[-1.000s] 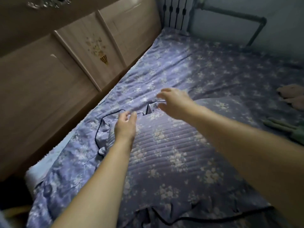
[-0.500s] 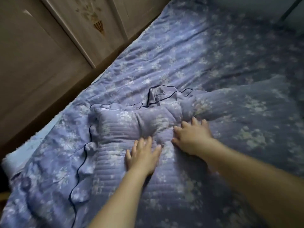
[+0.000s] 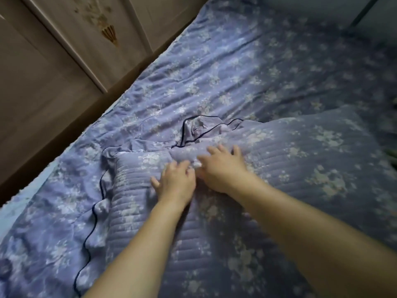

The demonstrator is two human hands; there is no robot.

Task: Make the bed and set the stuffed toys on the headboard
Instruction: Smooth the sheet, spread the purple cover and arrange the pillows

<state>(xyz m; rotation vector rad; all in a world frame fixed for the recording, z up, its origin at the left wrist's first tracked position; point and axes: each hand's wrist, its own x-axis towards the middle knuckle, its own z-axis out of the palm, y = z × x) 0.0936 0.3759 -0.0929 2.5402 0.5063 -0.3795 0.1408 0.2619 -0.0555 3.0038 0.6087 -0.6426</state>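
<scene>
both hands, left (image 3: 176, 181) and right (image 3: 221, 168), press flat with fingers spread on the quilted pillow (image 3: 268, 168): soft, light, squashy; best gripped at its piped frill corners.

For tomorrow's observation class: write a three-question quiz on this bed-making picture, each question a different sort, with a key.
1. True or false: both hands rest on the quilted pillow.
2. Multiple choice: the wooden headboard lies A) upper left, B) lower right, C) out of view.
3. Fill in: the pillow's frill is edged with dark ____.

Key
1. True: the left hand and right hand press side by side, fingers spread.
2. A
3. piping
</scene>
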